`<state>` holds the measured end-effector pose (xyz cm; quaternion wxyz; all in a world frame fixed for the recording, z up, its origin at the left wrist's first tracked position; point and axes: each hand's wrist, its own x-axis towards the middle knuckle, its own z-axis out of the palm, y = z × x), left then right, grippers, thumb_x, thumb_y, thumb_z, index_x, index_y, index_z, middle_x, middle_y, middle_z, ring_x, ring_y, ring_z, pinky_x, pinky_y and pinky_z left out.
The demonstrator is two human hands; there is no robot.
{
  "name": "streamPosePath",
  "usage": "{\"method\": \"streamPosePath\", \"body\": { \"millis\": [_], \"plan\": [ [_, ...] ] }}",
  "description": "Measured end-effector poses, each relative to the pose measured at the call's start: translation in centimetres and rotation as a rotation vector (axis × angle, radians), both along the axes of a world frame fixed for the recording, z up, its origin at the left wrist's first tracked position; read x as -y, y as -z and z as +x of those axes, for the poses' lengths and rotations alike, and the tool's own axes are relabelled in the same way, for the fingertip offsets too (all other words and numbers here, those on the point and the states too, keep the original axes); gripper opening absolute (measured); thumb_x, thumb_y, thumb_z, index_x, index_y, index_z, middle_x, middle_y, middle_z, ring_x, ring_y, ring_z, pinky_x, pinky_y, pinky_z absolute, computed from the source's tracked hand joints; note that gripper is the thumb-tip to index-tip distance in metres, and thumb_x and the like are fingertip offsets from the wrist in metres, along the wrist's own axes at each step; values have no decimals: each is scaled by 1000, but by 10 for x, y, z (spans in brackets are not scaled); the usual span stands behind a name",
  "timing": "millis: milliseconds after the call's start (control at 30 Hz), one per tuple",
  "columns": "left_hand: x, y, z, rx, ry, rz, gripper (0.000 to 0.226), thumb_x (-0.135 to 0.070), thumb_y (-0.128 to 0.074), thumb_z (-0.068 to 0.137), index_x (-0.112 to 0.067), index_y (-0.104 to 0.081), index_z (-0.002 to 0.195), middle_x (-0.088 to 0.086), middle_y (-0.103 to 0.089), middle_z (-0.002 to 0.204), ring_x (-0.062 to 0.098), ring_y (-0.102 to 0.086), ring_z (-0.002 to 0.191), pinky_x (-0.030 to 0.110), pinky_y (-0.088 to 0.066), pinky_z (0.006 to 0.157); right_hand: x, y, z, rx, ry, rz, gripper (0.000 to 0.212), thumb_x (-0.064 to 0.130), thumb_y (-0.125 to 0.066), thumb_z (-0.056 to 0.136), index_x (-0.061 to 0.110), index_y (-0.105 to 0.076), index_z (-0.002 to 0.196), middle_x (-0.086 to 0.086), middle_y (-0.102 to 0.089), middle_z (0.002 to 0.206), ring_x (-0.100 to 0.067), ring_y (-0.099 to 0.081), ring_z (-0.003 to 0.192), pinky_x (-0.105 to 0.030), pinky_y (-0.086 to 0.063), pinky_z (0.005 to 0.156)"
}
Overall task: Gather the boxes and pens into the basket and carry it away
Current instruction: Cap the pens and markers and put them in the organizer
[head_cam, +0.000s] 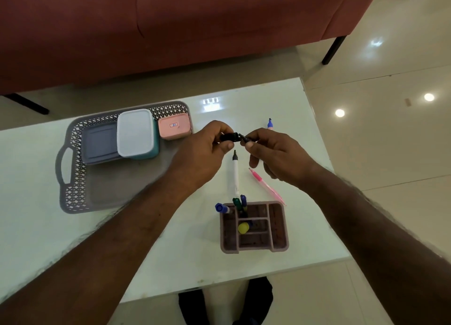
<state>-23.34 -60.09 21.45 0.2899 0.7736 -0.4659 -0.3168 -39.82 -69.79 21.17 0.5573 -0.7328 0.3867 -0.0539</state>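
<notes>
We look down first on the dark red sofa (170,26) that fills the far side of the view, its black legs standing on the glossy pale floor (402,153). In front of it lies the white bench (48,214), which carries everything else. On the bench's left part sits the grey basket (73,190), a low latticed tray with a handle cut in its left end. Three boxes stand along its far side: a grey box (100,144) lying flat at the left, a taller box with a white lid and teal body (135,133) touching it, and a pink box (174,125) in the far right corner.

Near the bench's front edge stands a mauve pen holder (275,229) with several compartments; a few capped pens, blue and green, lean in its far left corner, and a yellow-capped one (243,227) stands in a middle compartment.

Our left hand (207,149) and right hand (275,151) meet above the bench's middle, fingers curled, both pinching a small black marker (230,137) between them; how its parts join we cannot tell. Beneath the hands lie a white marker (234,175) with a dark tip, a pink pen (266,185) just beside it, and, further back, a blue-capped pen (269,124).
</notes>
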Motion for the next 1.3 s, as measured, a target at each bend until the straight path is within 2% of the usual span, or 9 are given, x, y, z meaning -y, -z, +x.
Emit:
{"method": "streamPosePath", "body": {
  "millis": [133, 267, 367, 500, 633, 800, 967, 1133, 1300],
  "plan": [
    [2, -3, -3, 41, 49, 1, 17, -23, -59, 96, -30, -59, 113, -12, -67, 98, 7, -62, 91, 35, -55, 85, -5, -2, -1, -36, -24, -23, 22, 27, -49, 102, 13, -66, 107, -4, -70, 82, 5, -54, 47, -18, -36, 58],
    [3, -3, -7, 131, 104, 23, 26, -22, -59, 97, -28, -61, 121, -7, -68, 110, 13, -62, 99, 23, -48, 85, -5, 2, -3, -73, -29, -18, 22, 30, -52, 100, 14, -67, 101, -2, -74, 78, 1, -51, 44, -24, -41, 59],
    [2, -1, -9, 196, 112, 41, 35, -22, -57, 98, -26, -58, 133, -2, -66, 124, 17, -60, 110, 23, -43, 91, -7, 4, -4, -107, -19, -37, 22, 35, -55, 98, 15, -64, 98, 2, -75, 77, 1, -52, 46, -27, -46, 61],
    [0, 0, -8, 263, 154, 28, 36, -20, -52, 100, -24, -56, 136, 1, -64, 124, 18, -58, 108, 22, -40, 87, -10, 4, -5, -137, -2, -127, 23, 37, -56, 97, 17, -65, 95, 4, -76, 80, -3, -57, 58, -33, -53, 70],
    [-2, 0, -5, 260, 115, 23, 35, -20, -51, 100, -25, -57, 134, -1, -64, 122, 10, -52, 102, 21, -35, 84, -10, 2, -9, -101, 33, -106, 17, 36, -57, 97, 23, -65, 91, 4, -75, 81, 2, -58, 51, -27, -50, 63],
    [-3, 1, -11, 252, 150, 24, 36, -19, -52, 100, -24, -57, 135, 0, -63, 126, 15, -57, 109, 19, -38, 87, -11, 3, -7, -204, -44, -134, 24, 45, -54, 96, 23, -64, 101, 6, -74, 81, -9, -64, 49, -13, -42, 44],
    [0, 3, -13, 186, 92, 28, 37, -19, -53, 100, -23, -55, 137, 1, -64, 129, 18, -59, 115, 28, -45, 98, -11, 9, -1, -193, -9, -199, 30, 46, -56, 95, 19, -68, 97, 5, -75, 77, 7, -53, 46, -21, -40, 56],
    [0, 4, -19, 41, -110, -35, 35, -21, -56, 98, -22, -60, 133, -1, -67, 123, 14, -61, 111, 28, -47, 98, -10, 6, 8, -159, 21, -167, 31, 43, -59, 94, 15, -72, 91, 6, -72, 71, 6, -51, 45, -18, -38, 56],
    [3, 5, -17, 35, -109, -62, 36, -21, -56, 98, -20, -60, 134, 0, -66, 127, 15, -61, 115, 30, -47, 102, -6, 7, 7, -99, 49, -125, 28, 38, -60, 95, 13, -72, 91, 0, -74, 74, 4, -52, 43, -22, -40, 56]
  ]
}}
